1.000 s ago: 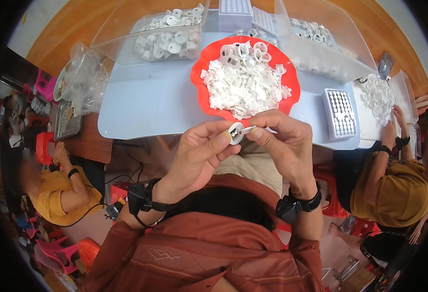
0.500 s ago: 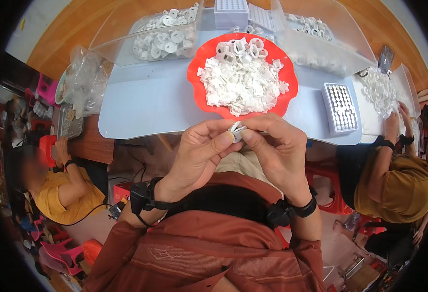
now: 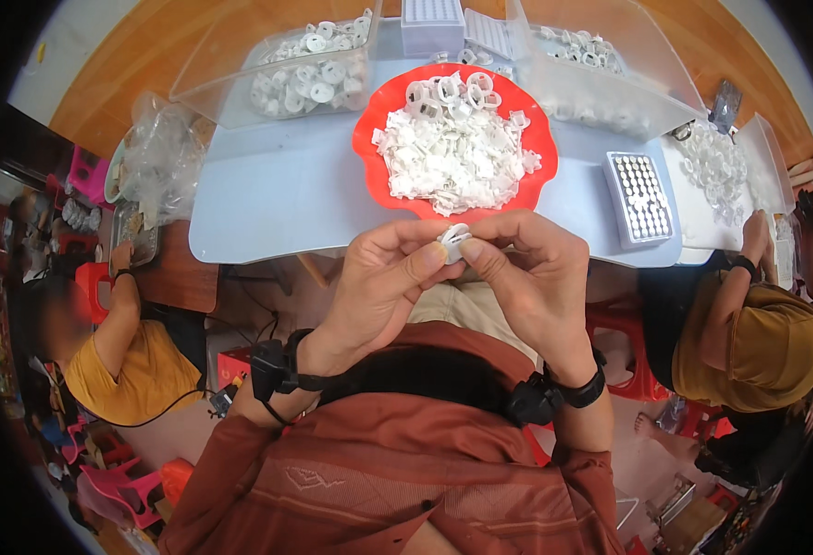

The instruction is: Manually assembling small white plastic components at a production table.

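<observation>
Between my two hands is a small white plastic part (image 3: 455, 242), rounded with a gap or slot in its upper side. My left hand (image 3: 390, 277) pinches it from the left with thumb and fingers. From the other side, the thumb and fingertips of my right hand (image 3: 531, 277) press on it. Both hands are just in front of the near edge of a red wavy-rimmed plate (image 3: 366, 153). Heaped on that plate are many small white plastic pieces (image 3: 453, 162), with several larger white rings (image 3: 445, 90) at its far side.
Clear bins (image 3: 230, 92) with white round parts stand at the back. A white tray of round silvery pieces (image 3: 640, 199) lies right on the blue table (image 3: 267, 203). Co-workers in yellow sit at left (image 3: 133, 370) and right (image 3: 758, 351). A plastic bag (image 3: 161, 157) lies at left.
The part has turned a little between my fingertips, showing its slot differently. My hands stay close together. The co-workers' arms on both sides have shifted, and the view has moved slightly.
</observation>
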A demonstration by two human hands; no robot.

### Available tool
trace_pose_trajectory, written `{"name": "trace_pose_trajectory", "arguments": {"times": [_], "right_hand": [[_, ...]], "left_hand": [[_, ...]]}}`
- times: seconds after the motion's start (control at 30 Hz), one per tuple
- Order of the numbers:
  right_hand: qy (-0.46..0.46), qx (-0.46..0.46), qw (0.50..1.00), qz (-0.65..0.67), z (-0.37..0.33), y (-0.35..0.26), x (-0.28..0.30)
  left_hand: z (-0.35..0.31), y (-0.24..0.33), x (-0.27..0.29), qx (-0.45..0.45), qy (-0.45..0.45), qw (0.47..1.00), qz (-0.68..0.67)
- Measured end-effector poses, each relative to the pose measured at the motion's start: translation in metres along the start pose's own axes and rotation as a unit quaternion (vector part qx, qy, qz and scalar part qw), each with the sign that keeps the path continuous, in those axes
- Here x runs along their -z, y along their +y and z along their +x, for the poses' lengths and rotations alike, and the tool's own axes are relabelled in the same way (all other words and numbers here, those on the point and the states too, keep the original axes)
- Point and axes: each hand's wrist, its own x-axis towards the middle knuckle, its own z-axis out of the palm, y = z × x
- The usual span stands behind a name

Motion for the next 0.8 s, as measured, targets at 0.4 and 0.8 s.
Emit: {"name": "trace_pose_trajectory", "arguments": {"times": [0.4, 0.8], "right_hand": [[0.008, 0.095, 0.987, -0.129, -0.003, -0.003, -0.003], [-0.049, -0.044, 0.996, 0.061, 0.000, 0.001, 0.012]], "left_hand": [[0.000, 0.000, 0.005, -0.017, -0.030, 0.999, 0.025], [0.000, 0.004, -0.002, -0.004, -0.070, 0.996, 0.056]]}}
